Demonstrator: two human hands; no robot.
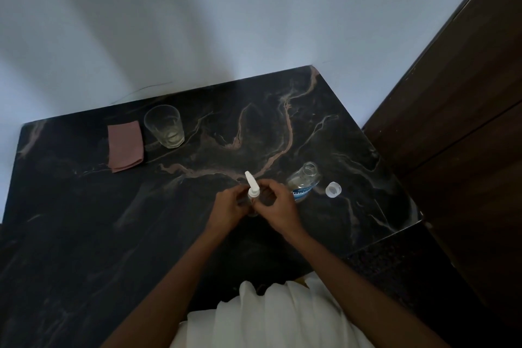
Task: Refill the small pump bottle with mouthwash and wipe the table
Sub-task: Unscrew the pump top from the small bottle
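The small clear pump bottle (252, 191) with a white pump head stands on the dark marble table (84, 220) near its middle. My left hand (229, 207) grips the bottle's body from the left. My right hand (278, 206) holds its neck just below the pump head. The mouthwash bottle (303, 181), clear with a blue label, stands uncapped just right of my right hand. Its clear cap (333, 189) lies on the table further right. A folded pink cloth (125, 145) lies at the far left of the table.
An empty drinking glass (165, 126) stands beside the cloth at the back left. A pale wall runs behind the table, and a dark wooden door or cabinet (457, 121) stands at its right. The table's right edge is close to the cap.
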